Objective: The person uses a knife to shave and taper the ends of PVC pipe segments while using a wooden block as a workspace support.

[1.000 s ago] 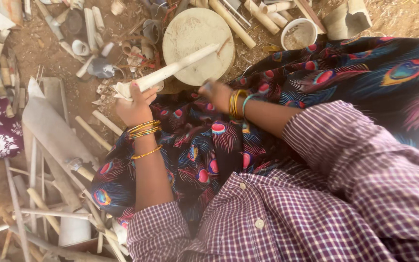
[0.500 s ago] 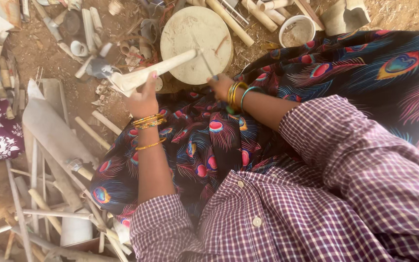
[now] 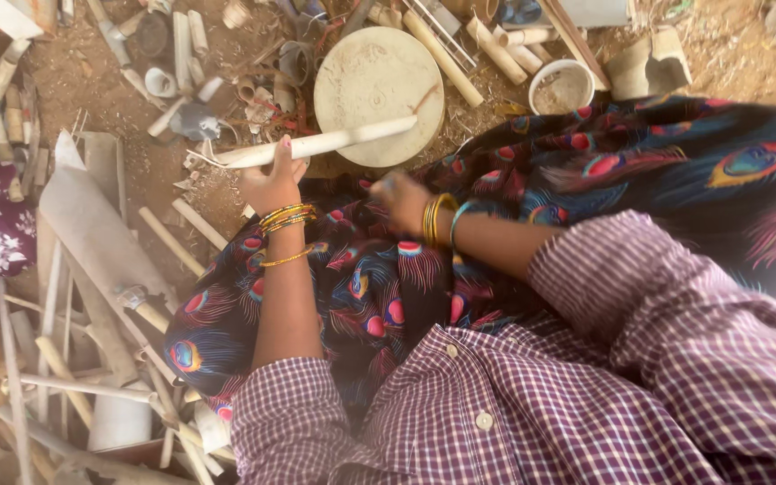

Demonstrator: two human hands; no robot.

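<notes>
— Pale, smooth wood, is it?
— Yes, a long split stick (image 3: 316,144), left hand (image 3: 273,184) closed around its near end, tip lying across the round wooden block (image 3: 379,90).
— The right hand (image 3: 401,202)?
— Curled low on the peacock-print cloth (image 3: 370,296); I cannot tell what it grips. Cut sticks (image 3: 172,241) litter the dirt; a small bowl (image 3: 560,87) beside.

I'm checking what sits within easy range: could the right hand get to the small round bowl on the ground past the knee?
Probably yes: the right hand is empty over the lap, and the round bowl lies on open ground beyond the patterned skirt, nothing between.
</notes>
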